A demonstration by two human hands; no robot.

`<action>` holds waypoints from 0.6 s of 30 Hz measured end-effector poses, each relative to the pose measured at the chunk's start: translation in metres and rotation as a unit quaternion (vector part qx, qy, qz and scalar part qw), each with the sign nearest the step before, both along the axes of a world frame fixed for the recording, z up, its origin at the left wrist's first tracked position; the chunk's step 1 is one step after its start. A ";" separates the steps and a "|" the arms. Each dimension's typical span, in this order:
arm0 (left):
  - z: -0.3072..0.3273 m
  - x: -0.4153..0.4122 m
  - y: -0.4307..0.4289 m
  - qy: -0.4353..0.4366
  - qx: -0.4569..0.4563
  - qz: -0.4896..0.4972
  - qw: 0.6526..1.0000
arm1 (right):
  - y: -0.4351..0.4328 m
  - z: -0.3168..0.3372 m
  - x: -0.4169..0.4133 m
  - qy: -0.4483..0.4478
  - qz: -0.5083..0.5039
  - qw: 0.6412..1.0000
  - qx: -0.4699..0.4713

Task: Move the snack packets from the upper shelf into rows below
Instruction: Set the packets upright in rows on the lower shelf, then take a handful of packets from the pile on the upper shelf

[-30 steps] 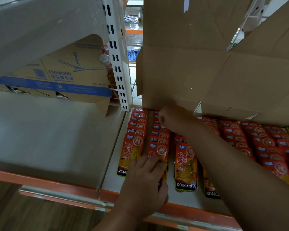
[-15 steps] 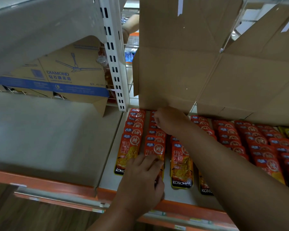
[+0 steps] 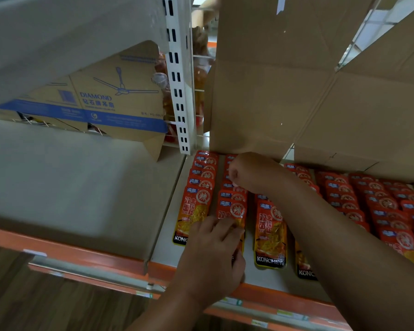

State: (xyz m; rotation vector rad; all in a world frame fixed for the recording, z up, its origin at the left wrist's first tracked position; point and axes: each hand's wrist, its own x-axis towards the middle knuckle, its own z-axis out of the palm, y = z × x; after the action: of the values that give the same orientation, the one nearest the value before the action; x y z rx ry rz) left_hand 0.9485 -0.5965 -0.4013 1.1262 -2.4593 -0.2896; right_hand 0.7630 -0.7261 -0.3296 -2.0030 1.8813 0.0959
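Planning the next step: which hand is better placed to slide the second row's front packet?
Left. The left hand lies flat on that packet; the right hand is far back, beside the box.

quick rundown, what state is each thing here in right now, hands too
left hand, fingers flat on the front packet of the second row
right hand, curled at the back of that row, grip hidden
snack packets, lying flat in overlapping rows on the lower shelf
brown carton, flaps open, hanging over the rows
fan box, leaning at the back of the left bay
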 end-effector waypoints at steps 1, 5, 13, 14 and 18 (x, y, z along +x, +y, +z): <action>0.000 0.000 0.000 0.001 -0.001 -0.001 1.000 | 0.000 0.001 0.001 0.001 0.000 1.000 0.002; 0.001 0.001 0.001 0.004 -0.004 -0.005 1.000 | 0.003 0.004 0.001 0.007 0.009 1.000 -0.009; 0.002 0.000 0.001 0.009 -0.020 -0.006 1.000 | 0.008 0.007 -0.003 -0.003 0.005 1.000 -0.022; 0.002 0.000 0.001 0.010 -0.020 -0.007 1.000 | 0.009 0.007 -0.003 -0.003 0.005 1.000 -0.023; 0.003 0.000 0.001 0.009 -0.022 -0.009 1.000 | 0.009 0.007 -0.004 -0.001 0.002 1.000 -0.029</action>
State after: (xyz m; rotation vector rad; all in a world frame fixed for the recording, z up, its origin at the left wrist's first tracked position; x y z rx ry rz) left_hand 0.9488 -0.5956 -0.3986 1.0792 -2.4497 -0.2473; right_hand 0.7592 -0.7167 -0.3224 -2.0453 1.8993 0.0401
